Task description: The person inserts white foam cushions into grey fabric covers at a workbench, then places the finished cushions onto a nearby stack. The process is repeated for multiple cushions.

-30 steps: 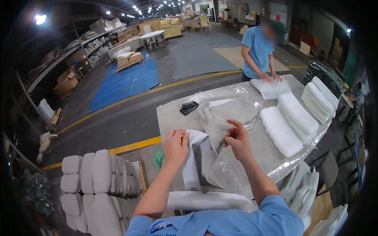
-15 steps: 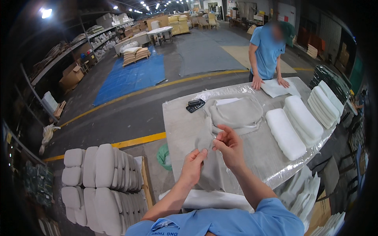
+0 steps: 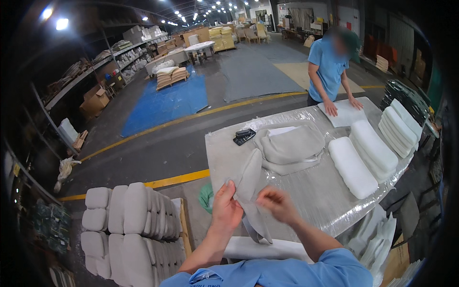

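A limp grey fabric cover [image 3: 249, 174] hangs over the near left part of the table, its lower end drooping in a loop toward me. My left hand [image 3: 227, 208] is closed on its left edge, thumb on top. Just right of the cloth is my right hand [image 3: 278, 204], somewhat blurred, its fingers curled together; whatever is between them is too small to make out. Beyond both hands lies a stack of grey fabric covers [image 3: 289, 146] on the plastic-wrapped table [image 3: 311, 191]. Black handheld items [image 3: 244, 136] sit beside that stack.
White cushion pads [image 3: 353, 167] lie on the right of the table. Across it, a co-worker [image 3: 330, 67] has both hands on a white sheet [image 3: 342, 114]. Grey cushions [image 3: 138, 210] are piled on a pallet at lower left. A green bag [image 3: 205, 197] is by the table's left edge.
My hands have moved apart, the right one drawing down and to the right. The grey cover now stands up more openly from my left hand. The view has shifted slightly.
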Available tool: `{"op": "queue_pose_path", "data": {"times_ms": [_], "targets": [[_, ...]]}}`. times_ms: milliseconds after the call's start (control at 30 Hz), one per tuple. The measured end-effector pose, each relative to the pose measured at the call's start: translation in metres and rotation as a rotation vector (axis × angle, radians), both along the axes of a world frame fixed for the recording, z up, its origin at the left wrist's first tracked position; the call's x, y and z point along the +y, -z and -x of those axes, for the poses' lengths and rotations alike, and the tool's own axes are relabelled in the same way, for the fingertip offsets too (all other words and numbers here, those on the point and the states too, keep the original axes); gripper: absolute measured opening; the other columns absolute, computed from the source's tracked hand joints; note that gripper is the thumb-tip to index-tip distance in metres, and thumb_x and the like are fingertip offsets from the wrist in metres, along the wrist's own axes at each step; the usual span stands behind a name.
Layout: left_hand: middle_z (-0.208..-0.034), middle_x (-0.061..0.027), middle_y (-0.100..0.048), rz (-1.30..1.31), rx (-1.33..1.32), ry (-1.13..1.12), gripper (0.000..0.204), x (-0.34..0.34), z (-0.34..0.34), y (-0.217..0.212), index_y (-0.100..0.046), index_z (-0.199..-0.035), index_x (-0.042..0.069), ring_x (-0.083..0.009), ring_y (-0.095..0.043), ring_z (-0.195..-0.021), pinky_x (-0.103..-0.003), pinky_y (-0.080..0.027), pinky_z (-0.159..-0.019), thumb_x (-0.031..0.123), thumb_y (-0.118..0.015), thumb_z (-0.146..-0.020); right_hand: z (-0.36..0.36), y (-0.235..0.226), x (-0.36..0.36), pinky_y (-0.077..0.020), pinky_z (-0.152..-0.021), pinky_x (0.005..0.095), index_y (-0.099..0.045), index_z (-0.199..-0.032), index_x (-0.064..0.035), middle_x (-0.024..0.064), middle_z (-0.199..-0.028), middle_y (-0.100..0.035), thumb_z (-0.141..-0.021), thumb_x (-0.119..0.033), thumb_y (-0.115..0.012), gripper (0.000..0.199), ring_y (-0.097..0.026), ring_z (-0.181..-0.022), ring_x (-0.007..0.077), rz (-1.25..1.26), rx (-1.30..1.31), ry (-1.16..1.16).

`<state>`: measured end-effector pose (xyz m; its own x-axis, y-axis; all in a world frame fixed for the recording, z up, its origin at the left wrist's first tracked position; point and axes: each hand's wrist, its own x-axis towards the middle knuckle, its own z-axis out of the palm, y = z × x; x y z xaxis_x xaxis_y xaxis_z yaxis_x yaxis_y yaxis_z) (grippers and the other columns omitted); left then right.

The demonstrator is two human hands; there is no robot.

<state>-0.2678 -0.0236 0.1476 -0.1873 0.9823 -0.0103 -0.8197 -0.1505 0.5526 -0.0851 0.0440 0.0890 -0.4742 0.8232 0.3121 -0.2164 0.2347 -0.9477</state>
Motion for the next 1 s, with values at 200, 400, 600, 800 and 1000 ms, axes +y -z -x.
{"op": "queue_pose_path", "data": {"times_ms": [200,400,600,800,1000], "targets": [[-0.131,-0.0098,-0.07,-0.111,0.041,0.264,0.033,-0.025,0.016,-0.008,-0.063,-0.136,0.003,-0.0223,-0.068,-0.12,-0.04,-0.053,-0.104,0.014,-0.063,-0.105,-0.007,-0.041,0.078,-0.0447,-0.106,0.0352,-0.055,-0.147,-0.0082,0.0045,-0.134,-0.066,-0.087,-0.026,-0.087,0.07,-0.06,-0.125,0.0185,0.092,0.207,-0.062],[-0.137,-0.0123,-0.068,-0.179,0.049,0.257,0.047,-0.037,0.017,-0.016,-0.061,-0.141,0.003,-0.0258,-0.063,-0.13,-0.043,-0.048,-0.112,-0.003,-0.063,-0.094,-0.006,-0.029,0.101,-0.0508,-0.099,0.032,-0.067,-0.132,-0.0038,0.0036,-0.123,-0.073,-0.092,-0.014,-0.08,0.043,-0.067,-0.113,0.0139,0.192,0.139,-0.401],[-0.144,-0.0164,-0.063,-0.251,-0.054,0.359,0.053,-0.06,0.015,-0.012,-0.061,-0.142,0.001,-0.0343,-0.056,-0.139,-0.053,-0.039,-0.12,-0.003,-0.062,-0.089,-0.028,-0.005,0.095,-0.0534,-0.088,0.03,-0.071,-0.121,-0.0057,0.0001,-0.107,-0.075,-0.092,-0.011,-0.08,0.03,-0.068,-0.096,0.0107,0.048,0.258,-0.32],[-0.149,-0.0204,-0.059,-0.388,-0.281,0.55,0.055,-0.054,0.011,-0.018,-0.052,-0.148,-0.003,-0.0356,-0.056,-0.139,-0.053,-0.041,-0.118,0.007,-0.064,-0.095,-0.054,0.007,0.049,-0.051,-0.096,0.0304,-0.069,-0.126,-0.0056,0.0007,-0.119,-0.072,-0.095,-0.008,-0.077,0.032,-0.065,-0.107,0.0108,0.245,0.173,-0.396],[-0.138,-0.0144,-0.065,-0.454,-0.377,0.662,0.049,-0.051,0.019,-0.015,-0.05,-0.145,-0.003,-0.0281,-0.063,-0.128,-0.043,-0.048,-0.109,0.015,-0.063,-0.101,-0.128,-0.027,0.026,-0.0483,-0.097,0.0284,-0.069,-0.12,-0.0058,-0.0002,-0.118,-0.07,-0.095,-0.006,-0.074,0.025,-0.063,-0.109,0.0096,0.109,0.013,-0.069]]}}
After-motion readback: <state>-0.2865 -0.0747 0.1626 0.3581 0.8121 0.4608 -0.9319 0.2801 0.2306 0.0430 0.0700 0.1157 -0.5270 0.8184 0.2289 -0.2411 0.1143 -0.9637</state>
